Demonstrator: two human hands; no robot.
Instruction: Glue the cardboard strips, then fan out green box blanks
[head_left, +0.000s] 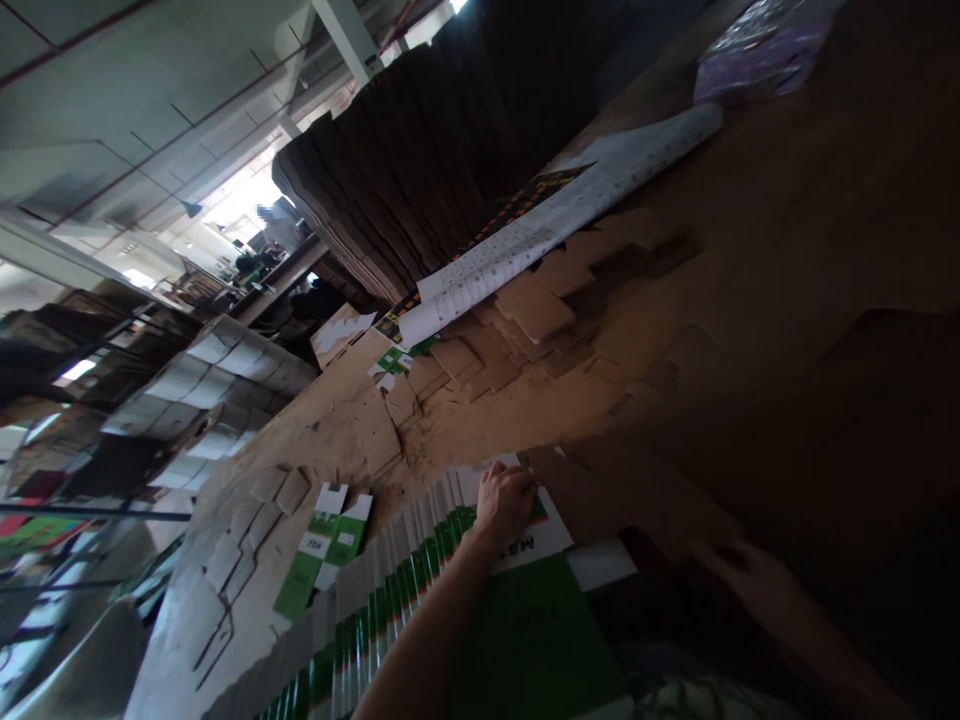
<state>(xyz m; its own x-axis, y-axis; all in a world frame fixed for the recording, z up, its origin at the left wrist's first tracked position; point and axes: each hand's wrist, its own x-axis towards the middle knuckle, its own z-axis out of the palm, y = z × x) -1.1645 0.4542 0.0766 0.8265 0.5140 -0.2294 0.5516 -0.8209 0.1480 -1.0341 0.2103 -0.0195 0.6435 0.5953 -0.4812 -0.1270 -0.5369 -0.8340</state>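
Note:
A fanned row of flat green-and-white printed cartons [390,580] lies overlapping across the near side of the table. My left hand [507,498] rests at the row's right end, its fingers curled closed on the top edge of the green-and-white carton [540,535] lying there. My right hand [739,575] is off to the right in deep shadow, close to a brown cardboard piece [660,500]. Blur and darkness hide its fingers, and whether it touches the cardboard cannot be made out.
Two loose green cartons [307,560] lie left of the row. Beyond are brown cardboard pieces [525,310], a rolled printed sheet [555,225] and a tall dark cardboard stack [390,170]. White rolls [225,390] are piled past the table's left edge. A person [279,228] is far back.

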